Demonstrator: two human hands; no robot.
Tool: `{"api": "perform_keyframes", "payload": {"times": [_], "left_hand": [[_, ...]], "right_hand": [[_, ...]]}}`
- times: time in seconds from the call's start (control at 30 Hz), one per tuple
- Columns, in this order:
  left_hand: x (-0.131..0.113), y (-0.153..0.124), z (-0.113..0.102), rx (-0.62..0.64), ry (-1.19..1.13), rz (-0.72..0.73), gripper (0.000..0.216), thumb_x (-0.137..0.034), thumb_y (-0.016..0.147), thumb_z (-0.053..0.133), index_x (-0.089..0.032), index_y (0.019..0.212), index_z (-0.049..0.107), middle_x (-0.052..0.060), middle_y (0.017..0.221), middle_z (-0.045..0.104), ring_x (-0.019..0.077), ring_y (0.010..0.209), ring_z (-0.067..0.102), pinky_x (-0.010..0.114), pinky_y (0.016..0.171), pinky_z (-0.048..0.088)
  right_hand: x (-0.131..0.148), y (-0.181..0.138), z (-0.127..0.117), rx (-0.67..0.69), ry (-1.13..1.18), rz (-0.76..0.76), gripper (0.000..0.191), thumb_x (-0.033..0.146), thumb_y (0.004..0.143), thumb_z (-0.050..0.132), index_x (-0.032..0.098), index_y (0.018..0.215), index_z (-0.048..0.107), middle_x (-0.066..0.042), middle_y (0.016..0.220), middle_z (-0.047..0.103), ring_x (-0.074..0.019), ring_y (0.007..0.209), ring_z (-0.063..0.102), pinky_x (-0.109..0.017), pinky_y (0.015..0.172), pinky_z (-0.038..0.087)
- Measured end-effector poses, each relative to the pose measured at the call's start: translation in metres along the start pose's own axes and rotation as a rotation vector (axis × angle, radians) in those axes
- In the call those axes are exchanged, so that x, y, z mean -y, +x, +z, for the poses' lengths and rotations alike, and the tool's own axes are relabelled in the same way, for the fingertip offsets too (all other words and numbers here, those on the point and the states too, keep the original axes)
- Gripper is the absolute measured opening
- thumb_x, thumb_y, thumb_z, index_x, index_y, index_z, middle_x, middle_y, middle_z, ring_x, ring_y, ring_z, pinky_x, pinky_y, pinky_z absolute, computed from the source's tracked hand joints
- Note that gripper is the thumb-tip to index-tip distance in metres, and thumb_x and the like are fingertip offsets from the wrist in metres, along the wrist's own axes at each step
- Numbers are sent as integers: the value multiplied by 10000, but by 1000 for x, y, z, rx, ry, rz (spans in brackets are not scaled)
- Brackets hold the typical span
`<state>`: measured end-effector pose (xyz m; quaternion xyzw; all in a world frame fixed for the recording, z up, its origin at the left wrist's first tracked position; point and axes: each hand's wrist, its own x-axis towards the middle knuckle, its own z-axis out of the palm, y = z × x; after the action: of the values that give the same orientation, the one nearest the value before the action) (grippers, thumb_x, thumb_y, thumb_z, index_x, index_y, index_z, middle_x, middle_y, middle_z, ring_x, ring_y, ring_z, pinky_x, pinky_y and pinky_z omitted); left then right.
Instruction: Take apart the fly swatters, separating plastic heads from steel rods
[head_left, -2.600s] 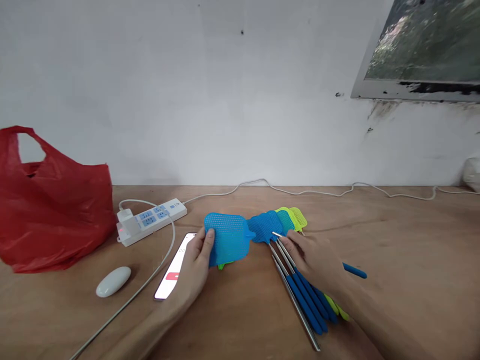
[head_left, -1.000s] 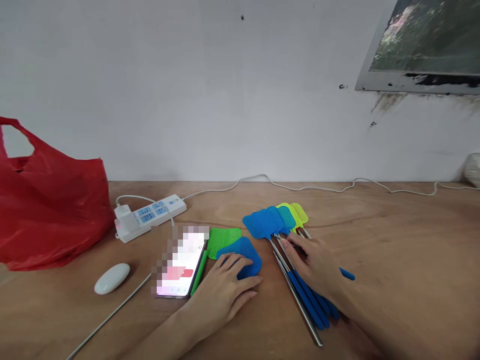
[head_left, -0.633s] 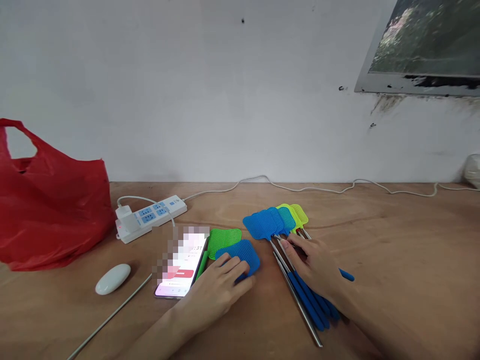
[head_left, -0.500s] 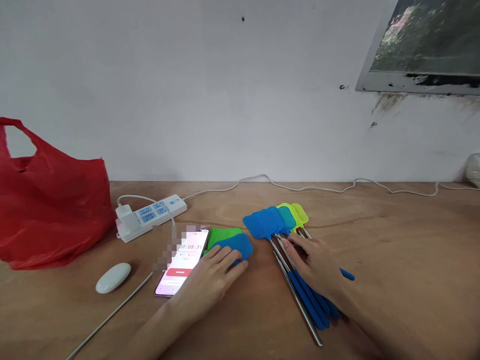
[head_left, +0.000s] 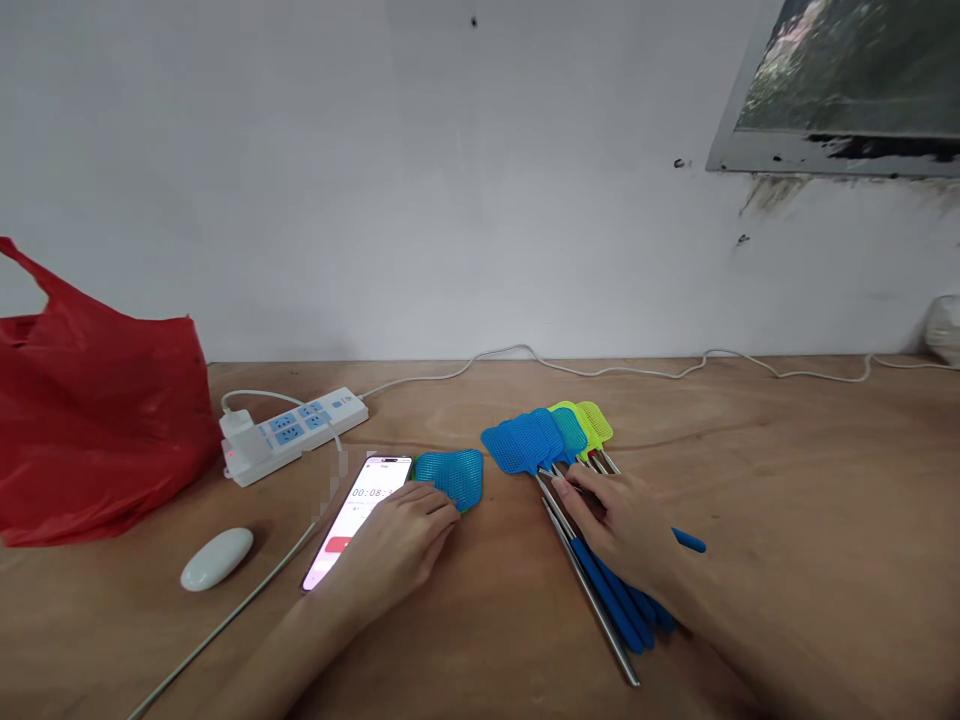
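Note:
My left hand (head_left: 397, 535) lies with its fingers flat on a blue mesh fly-swatter head (head_left: 452, 474), which covers a green one beneath it almost entirely. To the right, a fan of fly swatters (head_left: 525, 443) with blue, teal and yellow-green heads lies on the wooden table (head_left: 787, 520). Their metal rods and blue handles (head_left: 611, 605) run toward me. My right hand (head_left: 622, 520) rests across those rods just below the heads, fingers laid over them. Whether it pinches a rod is hidden.
A lit phone (head_left: 356, 500) lies just left of my left hand. Farther left are a white power strip (head_left: 292, 432), a white oval object (head_left: 216, 558), a grey cable (head_left: 225, 625) and a red plastic bag (head_left: 90, 420). A white cord (head_left: 600, 370) runs along the wall.
My left hand laid the blue swatter head down on the table, then slid it left and away onto the green head. My right hand stayed on the rods.

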<state>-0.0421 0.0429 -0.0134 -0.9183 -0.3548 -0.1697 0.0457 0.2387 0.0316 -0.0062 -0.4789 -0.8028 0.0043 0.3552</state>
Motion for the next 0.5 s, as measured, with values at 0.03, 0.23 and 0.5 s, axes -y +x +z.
{"api": "perform_keyframes", "payload": {"times": [0.03, 0.23, 0.5], "left_hand": [[-1, 1, -2, -2, -4, -4, 280, -92, 944, 453, -192, 908, 713, 71, 903, 748, 260, 872, 688, 437, 872, 522], [-6, 4, -10, -96, -8, -109, 261, -152, 960, 440, -198, 898, 690, 60, 836, 721, 248, 802, 658, 412, 802, 480], [-16, 3, -10, -142, -156, -195, 261, -189, 978, 431, -202, 885, 674, 38, 790, 694, 223, 742, 612, 350, 705, 439]], "right_hand": [[0, 0, 0, 0, -9, -4, 352, 365, 1043, 401, 240, 718, 448, 46, 528, 473, -145, 462, 452, -278, 509, 256], [2, -6, -11, -222, 163, 3, 195, 307, 1021, 449, 226, 938, 607, -20, 716, 648, -169, 571, 567, -285, 550, 382], [5, 9, -20, -691, 1101, 572, 313, 488, 848, 708, 197, 749, 653, 25, 616, 528, -114, 545, 487, -223, 492, 412]]}}
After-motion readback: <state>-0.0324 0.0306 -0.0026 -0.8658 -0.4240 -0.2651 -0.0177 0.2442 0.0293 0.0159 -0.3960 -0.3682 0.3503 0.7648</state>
